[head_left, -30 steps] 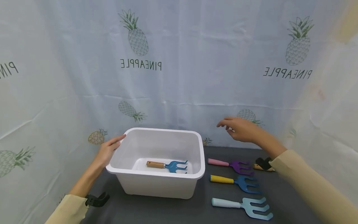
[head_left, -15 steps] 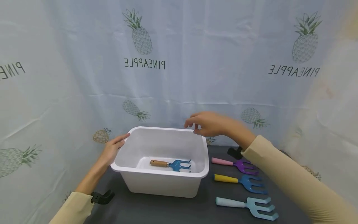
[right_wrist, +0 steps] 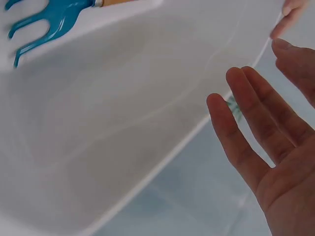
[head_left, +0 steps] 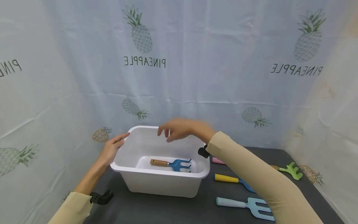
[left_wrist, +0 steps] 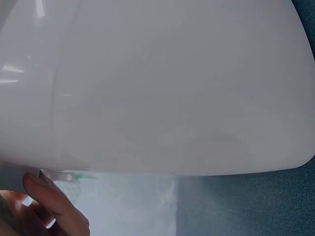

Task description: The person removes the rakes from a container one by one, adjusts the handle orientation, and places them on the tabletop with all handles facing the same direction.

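Note:
A white plastic basin (head_left: 160,185) stands on the dark table, its open top facing up. My left hand (head_left: 110,151) grips its left rim; in the left wrist view the thumb (left_wrist: 54,199) lies at the rim beside the basin's smooth outer wall. Inside, on the basin floor, lies a hand fork (head_left: 176,165) with blue tines and a wooden handle. My right hand (head_left: 179,128) hovers over the back part of the basin, fingers loosely bent and holding nothing. In the right wrist view its fingers are spread apart near the rim.
Right of the basin lie more hand forks: a yellow-handled one (head_left: 226,178), a light blue one (head_left: 232,202), a pink handle (head_left: 217,160) and a green-headed one (head_left: 292,170). My right sleeve (head_left: 251,174) covers parts of them. A pineapple-print curtain (head_left: 209,77) hangs behind.
My right hand has moved left, from above the forks on the table to over the basin. The left hand stays on the rim, and the fork in the basin lies still.

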`<state>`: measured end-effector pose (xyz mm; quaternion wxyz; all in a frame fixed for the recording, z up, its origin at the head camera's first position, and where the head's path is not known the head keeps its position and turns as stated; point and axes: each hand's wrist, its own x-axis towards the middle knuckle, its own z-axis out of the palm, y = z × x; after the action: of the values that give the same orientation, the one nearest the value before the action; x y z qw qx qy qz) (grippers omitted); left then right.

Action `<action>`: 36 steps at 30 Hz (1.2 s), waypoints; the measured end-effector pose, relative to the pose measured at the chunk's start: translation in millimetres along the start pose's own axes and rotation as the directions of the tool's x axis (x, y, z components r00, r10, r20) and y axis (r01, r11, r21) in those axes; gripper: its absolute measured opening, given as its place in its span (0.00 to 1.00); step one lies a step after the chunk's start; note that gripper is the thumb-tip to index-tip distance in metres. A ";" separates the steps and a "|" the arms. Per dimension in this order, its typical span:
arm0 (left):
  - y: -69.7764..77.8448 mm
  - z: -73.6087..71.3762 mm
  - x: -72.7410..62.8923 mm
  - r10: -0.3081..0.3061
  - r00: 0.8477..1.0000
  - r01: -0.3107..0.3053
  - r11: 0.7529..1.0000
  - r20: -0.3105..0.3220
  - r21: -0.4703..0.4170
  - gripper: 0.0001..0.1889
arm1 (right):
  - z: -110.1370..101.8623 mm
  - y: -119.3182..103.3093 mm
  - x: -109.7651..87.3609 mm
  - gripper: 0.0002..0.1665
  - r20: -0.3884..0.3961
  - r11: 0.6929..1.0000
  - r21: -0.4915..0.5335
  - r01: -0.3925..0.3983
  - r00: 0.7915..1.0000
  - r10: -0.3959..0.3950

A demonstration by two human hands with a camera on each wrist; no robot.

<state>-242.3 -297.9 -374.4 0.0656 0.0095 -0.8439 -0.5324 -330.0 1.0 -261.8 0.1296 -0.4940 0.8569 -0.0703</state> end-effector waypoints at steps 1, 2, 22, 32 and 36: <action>0.0 0.1 0.4 -0.001 1.000 0.001 1.000 0.004 -0.004 0.25 | 2.7 1.5 5.2 0.24 0.002 0.999 0.032 0.001 1.000 -0.001; 0.1 0.3 0.8 -0.003 1.000 0.003 1.000 0.011 -0.009 0.25 | 5.3 3.0 10.0 0.25 0.005 0.998 0.067 -0.001 1.000 0.001; -0.1 0.4 1.7 -0.014 1.000 0.014 1.000 0.005 0.005 0.25 | 58.6 32.0 60.5 0.31 0.113 0.831 0.547 -0.105 0.992 0.052; 1.9 1.2 -0.9 -0.029 1.000 0.030 0.999 -0.010 0.014 0.25 | 94.6 31.3 80.3 0.34 0.190 0.837 0.528 -0.145 0.981 0.051; 2.7 0.2 -0.2 -0.026 1.000 0.026 0.999 -0.016 0.019 0.25 | 101.5 34.1 87.6 0.34 0.186 0.848 0.507 -0.155 0.980 0.068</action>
<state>-242.0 -296.5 -372.1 0.0650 0.0253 -0.8481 -0.5251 -370.6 -56.9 -380.8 0.3305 -0.3939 0.8201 -0.2509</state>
